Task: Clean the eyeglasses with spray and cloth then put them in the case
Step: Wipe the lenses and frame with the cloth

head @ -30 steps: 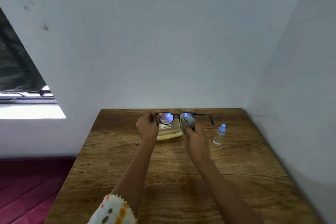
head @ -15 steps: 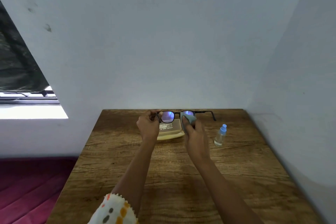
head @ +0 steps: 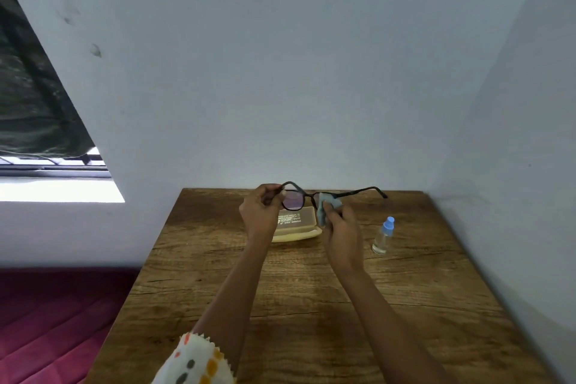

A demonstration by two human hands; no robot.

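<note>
While my left hand (head: 260,215) pinches the glasses (head: 294,199) at the corner where arm meets rim, my right hand (head: 341,227) curls its fingers round the cloth (head: 324,212) and presses it on the other lens. From the head view, the glasses are held in the air above the case (head: 296,224), which lies on the table (head: 311,305) just beyond my wrists. The spray (head: 382,235) stands upright to the right, apart from my hand, and the free arm of the glasses sticks out above it.

The cloth hides that lens, so I cannot tell whether it wraps both faces or only the near one. To wipe well, I judge I should sandwich the lens between thumb and fingers through the cloth, so the push from one side is met by the other and the bridge does not twist. Small, light circles from centre to edge suit best. My left pinch should sit on the frame only, bare fingertips off the glass, and firm enough that the rubbing does not swing the frame.
</note>
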